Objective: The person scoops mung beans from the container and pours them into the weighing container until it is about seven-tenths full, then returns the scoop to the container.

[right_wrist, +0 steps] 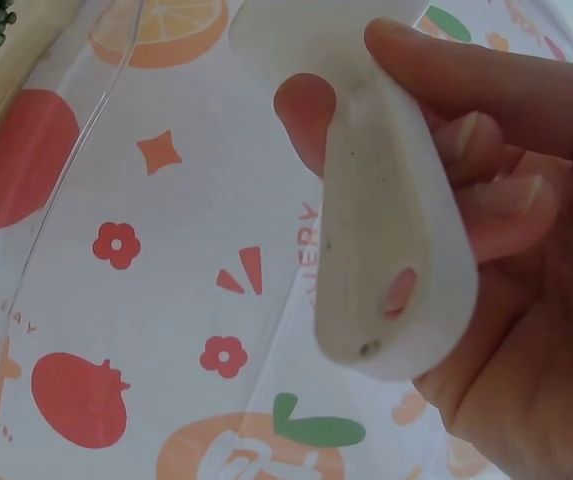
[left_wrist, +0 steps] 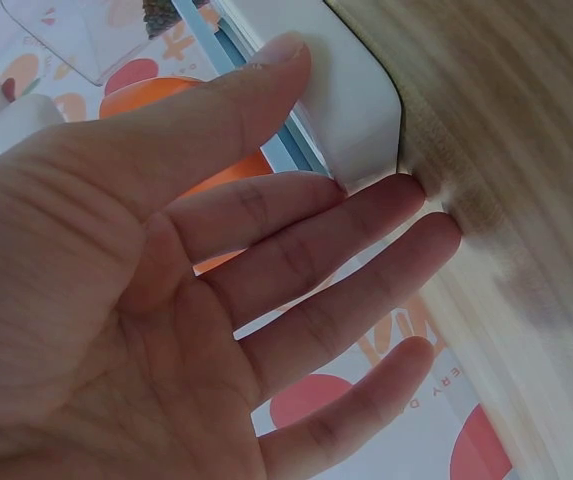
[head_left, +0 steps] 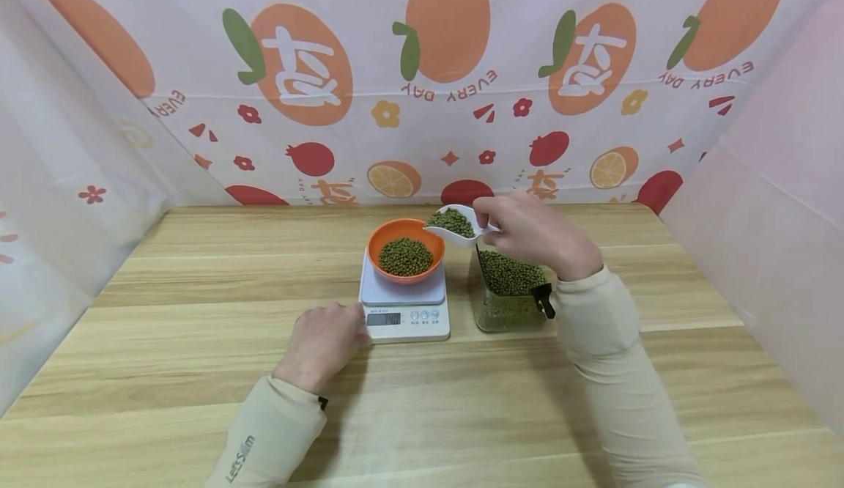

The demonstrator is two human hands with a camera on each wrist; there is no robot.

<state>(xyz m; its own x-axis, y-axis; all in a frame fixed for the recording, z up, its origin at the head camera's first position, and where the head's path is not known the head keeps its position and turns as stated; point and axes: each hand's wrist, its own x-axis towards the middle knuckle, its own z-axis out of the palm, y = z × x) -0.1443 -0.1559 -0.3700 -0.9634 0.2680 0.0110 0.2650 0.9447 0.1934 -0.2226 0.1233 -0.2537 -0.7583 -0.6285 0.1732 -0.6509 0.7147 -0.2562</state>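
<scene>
My right hand (head_left: 530, 228) grips the handle of a white scoop (right_wrist: 396, 240), thumb and fingers around it. Green mung beans (head_left: 451, 221) fill the scoop, whose tip hangs over the right rim of an orange bowl (head_left: 376, 235). More mung beans lie in that bowl, which stands on a white kitchen scale (head_left: 428, 330). With fingers mostly straight and spread, my left hand (head_left: 326, 341) touches the scale's left front corner; in the left wrist view its thumb (left_wrist: 281, 85) rests on the casing. The digits on the scale's display (head_left: 384, 319) are too small to read.
Right of the scale stands a clear container (head_left: 504, 319) of mung beans, with a black clip (head_left: 543, 301) at its front right. It is partly under my right forearm. Everything stands on a wooden table (head_left: 198, 283); a fruit-print curtain (head_left: 369, 56) hangs behind.
</scene>
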